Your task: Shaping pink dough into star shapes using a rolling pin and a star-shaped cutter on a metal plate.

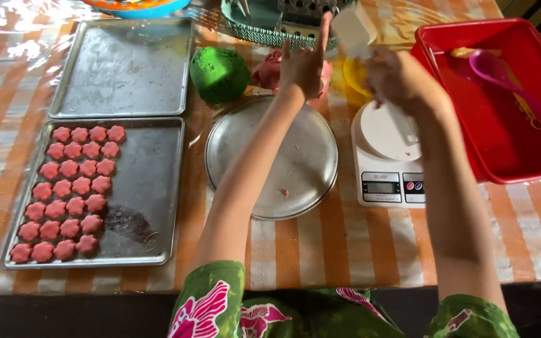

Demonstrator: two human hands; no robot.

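Roughly half the near baking tray (151, 188) is holding pink flower cookies (70, 188); beyond it, my spread left hand (305, 62) and scraper-gripping right hand (402, 78) are working.

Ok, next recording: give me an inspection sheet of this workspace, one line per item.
Surface: table under an orange and white striped cloth with a clear plastic cover.
Job's things: white scraper, blurred; pink dough lump; green dough ball; round metal plate, with a few crumbs; kitchen scale.
Clutter: tray of pink flower-shaped pieces; empty baking tray; red tub holding a pink scoop; green basket.
Grippers: left hand open, fingers spread over the pink dough; right hand grips the scraper.
Cables: nothing seen.
Surroundings: dark floor at the near table edge; green floral sleeves.
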